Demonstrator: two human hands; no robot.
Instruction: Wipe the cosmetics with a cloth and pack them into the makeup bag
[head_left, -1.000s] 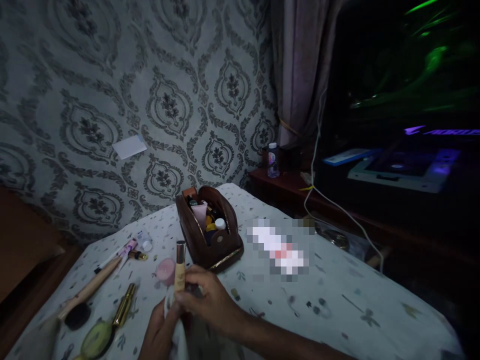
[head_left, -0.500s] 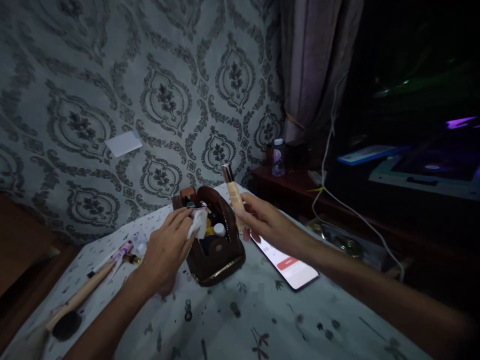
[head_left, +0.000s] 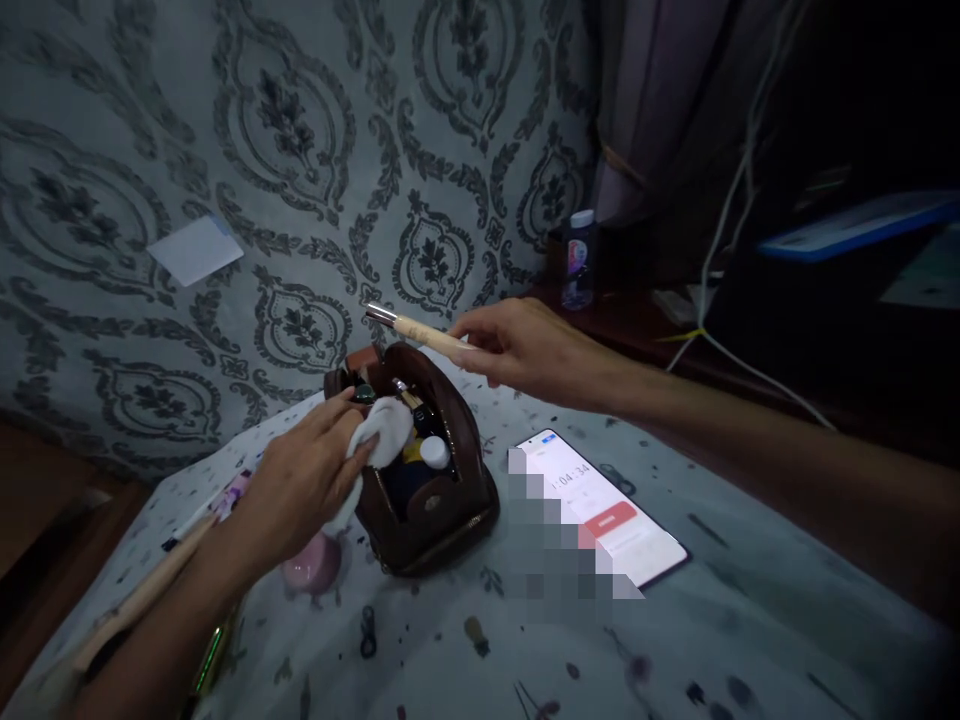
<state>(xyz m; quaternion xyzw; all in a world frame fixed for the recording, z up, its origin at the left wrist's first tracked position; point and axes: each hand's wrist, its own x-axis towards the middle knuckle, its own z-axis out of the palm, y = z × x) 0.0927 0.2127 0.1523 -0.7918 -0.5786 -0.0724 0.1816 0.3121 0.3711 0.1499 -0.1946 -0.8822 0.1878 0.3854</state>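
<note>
My right hand (head_left: 525, 345) is closed around a slim beige cosmetic tube (head_left: 427, 335) with a shiny silver cap, held tilted above the far side of a brown makeup bag (head_left: 439, 515). Between the fingers of my left hand (head_left: 307, 470) is a crumpled white cloth (head_left: 386, 430), close over the bag's left edge. The bag stands unzipped; a white-capped container (head_left: 435, 453) and several small cosmetics show inside. Partly under my left hand sits a rounded pink object (head_left: 311, 565). A makeup brush (head_left: 150, 580) lies left of my forearm, partly hidden by it.
A lit phone (head_left: 607, 510) lies on the patterned tablecloth right of the bag, partly pixelated. At the back right stand a clear bottle (head_left: 579, 260) and a white cable (head_left: 724, 230). Patterned wallpaper rises behind, with a white card (head_left: 196, 250) on it.
My right hand has risen away from the phone, and the tube has swung from near upright to pointing left. The pink object now shows below my left hand. The view has shifted.
</note>
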